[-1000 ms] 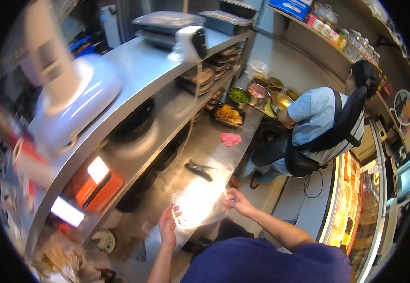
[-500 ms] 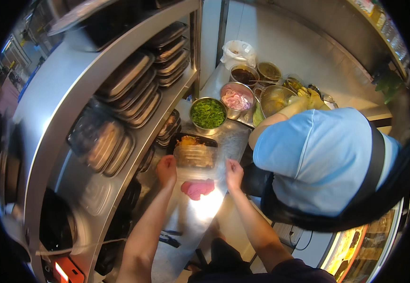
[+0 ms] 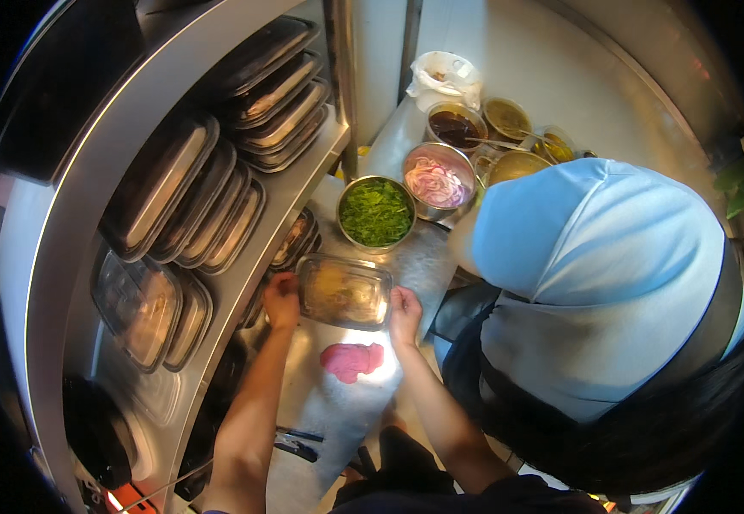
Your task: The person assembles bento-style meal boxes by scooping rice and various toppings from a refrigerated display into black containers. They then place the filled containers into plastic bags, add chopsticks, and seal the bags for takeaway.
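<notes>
A clear lidded food container (image 3: 344, 292) with yellowish food lies on the steel counter (image 3: 338, 411). My left hand (image 3: 281, 301) grips its left end and my right hand (image 3: 404, 314) grips its right end. A pink cloth (image 3: 351, 361) lies on the counter just below the container, between my forearms. Beyond the container stands a steel bowl of chopped greens (image 3: 376, 212), then a bowl of sliced pink onion (image 3: 437, 182).
A person in a light blue shirt and dark apron (image 3: 599, 283) stands close on the right. Shelves on the left hold stacks of lidded black trays (image 3: 209, 206). Sauce bowls (image 3: 455, 127) and a white bag (image 3: 443, 75) sit at the counter's far end. Dark tongs (image 3: 297, 443) lie near me.
I have moved along the counter toward the bowls. Both hands now hold the food container's ends; a second ago they were by a bright patch of counter, farther back.
</notes>
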### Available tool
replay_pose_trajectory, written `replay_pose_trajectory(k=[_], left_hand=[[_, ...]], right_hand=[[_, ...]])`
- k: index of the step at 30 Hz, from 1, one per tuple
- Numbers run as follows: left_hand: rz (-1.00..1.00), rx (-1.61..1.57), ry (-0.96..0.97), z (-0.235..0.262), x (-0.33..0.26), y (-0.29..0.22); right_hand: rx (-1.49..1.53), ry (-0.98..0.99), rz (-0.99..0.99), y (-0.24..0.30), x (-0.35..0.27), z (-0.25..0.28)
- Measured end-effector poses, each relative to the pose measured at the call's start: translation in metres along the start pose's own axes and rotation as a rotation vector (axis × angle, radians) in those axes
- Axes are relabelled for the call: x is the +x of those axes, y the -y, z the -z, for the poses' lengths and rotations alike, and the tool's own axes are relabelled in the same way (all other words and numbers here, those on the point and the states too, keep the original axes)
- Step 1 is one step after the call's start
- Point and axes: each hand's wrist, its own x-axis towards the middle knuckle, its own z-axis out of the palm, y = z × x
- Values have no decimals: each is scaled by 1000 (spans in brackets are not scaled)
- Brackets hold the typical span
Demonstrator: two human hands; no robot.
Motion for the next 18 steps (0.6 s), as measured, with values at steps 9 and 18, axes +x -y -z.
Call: replay_pose_trajectory(k=[9, 18], left_hand=[[168, -116, 57, 2, -59, 17], [-19, 315, 41, -9, -66, -5]], right_hand=[[-95, 27, 61, 11, 2, 24], [-191, 219, 76, 4, 15, 32]])
